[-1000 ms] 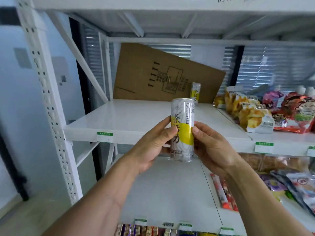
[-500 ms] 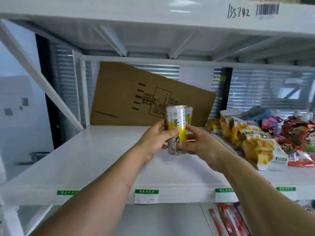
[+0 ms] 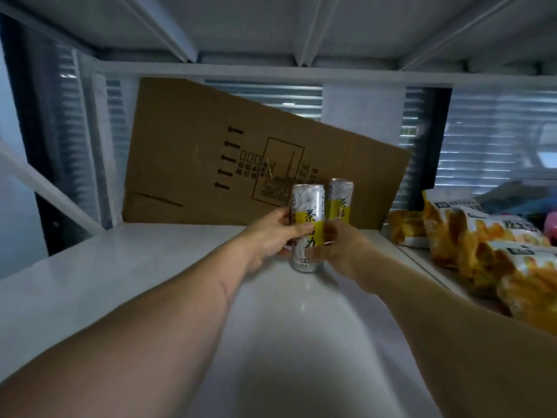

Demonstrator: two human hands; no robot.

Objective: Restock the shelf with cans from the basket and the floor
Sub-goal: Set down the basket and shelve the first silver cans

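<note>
Shelf point(image 3: 150, 276), stock so far: one can point(image 3: 340, 200) upright at the far side against the cardboard point(image 3: 211, 152). Second can point(image 3: 307, 227) gripped by left hand point(image 3: 271, 236) and right hand point(image 3: 340, 248), seemingly just touching down near it. Basket and floor stock out of view; remainder uncounted.

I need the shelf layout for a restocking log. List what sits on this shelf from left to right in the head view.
Cardboard sheet leaning at the back → can held in both hands, left hand and right hand → second can standing just behind it → orange snack bags.
</note>
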